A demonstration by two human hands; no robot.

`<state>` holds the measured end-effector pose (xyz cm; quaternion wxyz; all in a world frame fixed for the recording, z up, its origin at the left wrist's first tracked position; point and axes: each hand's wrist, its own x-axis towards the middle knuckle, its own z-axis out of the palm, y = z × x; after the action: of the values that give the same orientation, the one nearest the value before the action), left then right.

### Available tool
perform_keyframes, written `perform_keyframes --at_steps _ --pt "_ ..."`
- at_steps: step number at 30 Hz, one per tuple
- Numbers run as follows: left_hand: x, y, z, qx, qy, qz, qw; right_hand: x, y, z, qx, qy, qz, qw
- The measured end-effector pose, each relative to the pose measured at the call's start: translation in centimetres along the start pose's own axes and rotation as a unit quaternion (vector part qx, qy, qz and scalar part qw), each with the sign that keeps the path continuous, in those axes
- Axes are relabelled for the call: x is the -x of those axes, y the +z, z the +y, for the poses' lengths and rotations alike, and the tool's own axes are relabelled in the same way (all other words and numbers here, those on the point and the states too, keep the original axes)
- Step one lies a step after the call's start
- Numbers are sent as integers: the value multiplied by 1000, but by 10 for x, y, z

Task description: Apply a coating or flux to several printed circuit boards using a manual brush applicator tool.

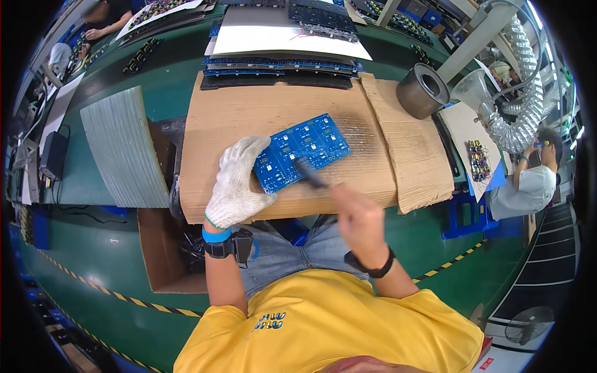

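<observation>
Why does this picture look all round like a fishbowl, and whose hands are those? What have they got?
There's no robot here, just a person. The camera sits on their head and looks down, so you see their yellow shirt at the bottom. Its very wide lens bends straight edges, making that fishbowl look.

The left hand wears a white glove and holds one end of a blue circuit board, which lies on brown cardboard. The bare right hand holds a dark tool over the board. It's blurry, so I can't be sure what it is; maybe a brush.

Farther back are stacked blue boards, and to the right stands a metal can.
</observation>
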<state>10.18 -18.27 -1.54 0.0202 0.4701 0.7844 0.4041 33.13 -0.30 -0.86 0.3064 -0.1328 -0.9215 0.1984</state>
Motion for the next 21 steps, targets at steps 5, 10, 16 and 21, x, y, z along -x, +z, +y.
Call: perform_keyframes --at_steps 5,10,16,21 --pt "-2 1 1 -17 14 2 1000 -20 -28 50 56 111 53 991" --pt "1 0 -3 8 -11 -6 1000 -18 -8 -9 -4 -18 108 994" --pt "2 3 -2 19 -24 11 999 -6 34 -51 -105 -30 -37 993" --pt "1 0 3 -2 -41 0 999 -24 6 12 17 -7 38 999"
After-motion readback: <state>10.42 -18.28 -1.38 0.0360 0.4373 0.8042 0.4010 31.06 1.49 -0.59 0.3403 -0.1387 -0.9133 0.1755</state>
